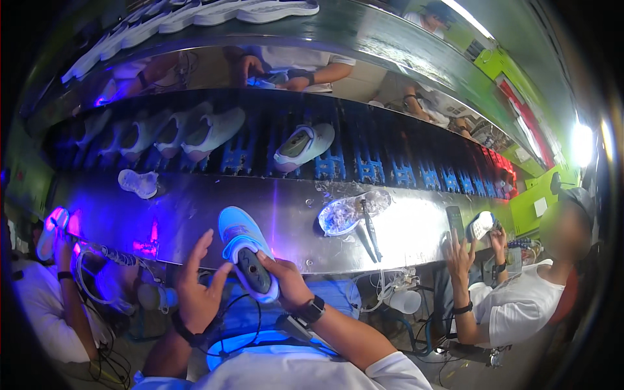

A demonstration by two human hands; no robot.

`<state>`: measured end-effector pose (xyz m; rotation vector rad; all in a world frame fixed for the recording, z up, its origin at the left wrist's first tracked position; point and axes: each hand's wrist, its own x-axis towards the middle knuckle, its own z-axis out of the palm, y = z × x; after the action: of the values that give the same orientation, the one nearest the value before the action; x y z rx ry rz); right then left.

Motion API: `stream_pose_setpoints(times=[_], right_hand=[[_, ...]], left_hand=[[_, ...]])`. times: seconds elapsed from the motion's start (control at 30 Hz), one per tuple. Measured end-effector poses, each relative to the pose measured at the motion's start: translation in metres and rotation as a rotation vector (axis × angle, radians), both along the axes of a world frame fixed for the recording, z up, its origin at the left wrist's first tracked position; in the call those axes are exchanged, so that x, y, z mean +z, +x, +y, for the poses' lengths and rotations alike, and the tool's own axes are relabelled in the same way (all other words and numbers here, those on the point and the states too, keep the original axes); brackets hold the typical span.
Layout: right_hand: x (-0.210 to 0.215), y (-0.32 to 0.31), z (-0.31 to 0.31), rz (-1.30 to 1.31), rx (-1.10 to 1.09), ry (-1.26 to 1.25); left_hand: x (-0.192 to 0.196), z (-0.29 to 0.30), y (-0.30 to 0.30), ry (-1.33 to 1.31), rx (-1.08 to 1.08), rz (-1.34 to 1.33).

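Note:
A light-coloured shoe (235, 224), tinted blue by the light, is held in front of me over the near edge of the metal bench, its toe pointing away. My right hand (289, 283) grips it at the collar, with the thumb on the rim of the opening and the dark insole facing up. Beside it on the left, my left hand (200, 292) is raised with its fingers spread, the thumb close to the side of the shoe. Nothing is in that hand. Where the right fingers pass under the shoe, they are hidden.
Behind the metal bench (195, 195) runs a dark conveyor with blue slats (370, 170), carrying a shoe (304, 146) and several more leftward. A sole-shaped dish (335, 218) with whitish clumps and a thin dark-handled tool (370, 234) lies right. Co-workers sit both sides; soles (273, 10) line a shelf above.

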<state>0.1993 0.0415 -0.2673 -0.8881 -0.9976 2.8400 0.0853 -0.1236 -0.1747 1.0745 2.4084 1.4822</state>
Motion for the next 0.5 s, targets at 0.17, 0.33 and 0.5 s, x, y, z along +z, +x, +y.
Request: stream_pose_setpoints(times=[0.17,0.33,0.5], right_hand=[[0.01,0.075,0.015,-0.01,0.077,-0.081],[0.036,0.152,0.03,-0.27,-0.021,0.026],[0.07,0.161,0.022,-0.259,0.116,0.763]], left_hand=[[-0.01,-0.044,-0.004,0.133,0.236,-0.213],[-0.014,-0.079,-0.004,0.068,0.264,-0.236],[-0.007,-0.036,-0.009,0.169,0.155,-0.504]])
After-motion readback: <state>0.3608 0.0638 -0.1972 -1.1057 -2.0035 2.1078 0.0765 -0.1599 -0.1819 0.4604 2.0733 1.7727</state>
